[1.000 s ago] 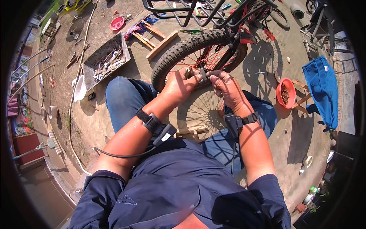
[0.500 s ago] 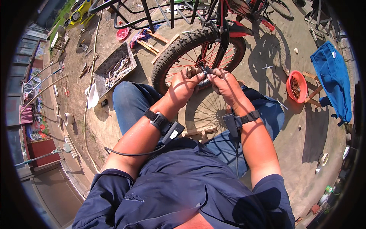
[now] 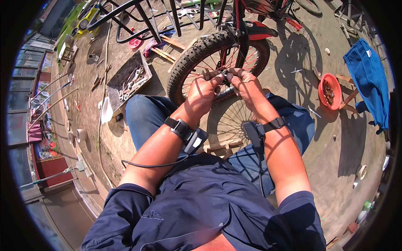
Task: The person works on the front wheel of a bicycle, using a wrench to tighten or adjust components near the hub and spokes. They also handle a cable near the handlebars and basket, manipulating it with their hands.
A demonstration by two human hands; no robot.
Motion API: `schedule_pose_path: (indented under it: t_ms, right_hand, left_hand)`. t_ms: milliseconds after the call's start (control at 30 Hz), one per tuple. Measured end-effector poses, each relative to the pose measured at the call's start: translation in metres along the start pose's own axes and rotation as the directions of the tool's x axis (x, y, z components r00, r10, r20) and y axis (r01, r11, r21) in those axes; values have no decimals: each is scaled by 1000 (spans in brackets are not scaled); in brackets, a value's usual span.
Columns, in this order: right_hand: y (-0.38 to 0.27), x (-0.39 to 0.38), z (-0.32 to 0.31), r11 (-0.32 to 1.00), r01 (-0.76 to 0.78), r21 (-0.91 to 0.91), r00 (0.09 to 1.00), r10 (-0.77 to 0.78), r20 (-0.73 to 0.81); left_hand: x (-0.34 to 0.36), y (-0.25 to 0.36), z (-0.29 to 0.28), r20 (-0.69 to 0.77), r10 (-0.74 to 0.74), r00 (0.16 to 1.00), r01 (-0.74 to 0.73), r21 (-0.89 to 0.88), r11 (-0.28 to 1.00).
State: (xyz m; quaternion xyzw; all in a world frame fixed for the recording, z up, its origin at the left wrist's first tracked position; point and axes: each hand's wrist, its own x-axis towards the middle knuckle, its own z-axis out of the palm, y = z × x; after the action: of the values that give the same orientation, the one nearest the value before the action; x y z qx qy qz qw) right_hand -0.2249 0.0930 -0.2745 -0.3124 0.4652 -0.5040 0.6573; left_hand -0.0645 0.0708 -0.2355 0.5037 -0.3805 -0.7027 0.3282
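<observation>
My left hand (image 3: 202,93) and my right hand (image 3: 248,88) meet in front of the bicycle's front wheel (image 3: 181,62). Fingers and thumbs of both are pinched round a small dark metal part (image 3: 225,73), too small to name. A dull brownish piece (image 3: 206,74) pokes up by the left fingers; its kind is unclear. The wheel has a knobby black tyre and red spokes, and stands just beyond my fingers. Above it are the black fork (image 3: 243,50) and a red mudguard (image 3: 261,31). Each wrist wears a black strap with a small box.
A metal tray (image 3: 112,85) of wrenches and other tools lies left of my knee. Wooden slats (image 3: 164,54) are behind it. The black wire basket (image 3: 146,21) overhangs the far side. At right stand a red bowl of small parts (image 3: 321,100) and a stool draped with blue cloth (image 3: 364,79).
The view has shifted slightly, so the surroundings sit a little further right. Both hands keep their pinch at the small part, with the fingers slightly rearranged.
</observation>
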Motion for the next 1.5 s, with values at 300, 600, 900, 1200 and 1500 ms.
schedule_pose_path:
  t_ms: [300,600,900,1200,1500]
  right_hand:
    - [-10,3,9,996,-89,14,989,90,-119]
    - [-3,15,3,985,-156,69,964,167,-208]
    - [-3,21,3,986,-150,69,957,163,-240]
    - [0,22,-1,975,-166,145,948,198,-247]
    - [-1,19,-20,871,-134,472,985,169,-32]
  left_hand:
    - [12,-11,2,19,-53,998,57,-333,941]
    - [49,-24,5,-128,-81,988,35,-328,944]
    - [74,-19,22,-231,-232,945,75,-538,840]
    - [82,-25,21,-208,-228,951,67,-581,811]
    - [56,-22,12,-161,-221,962,119,-483,868]
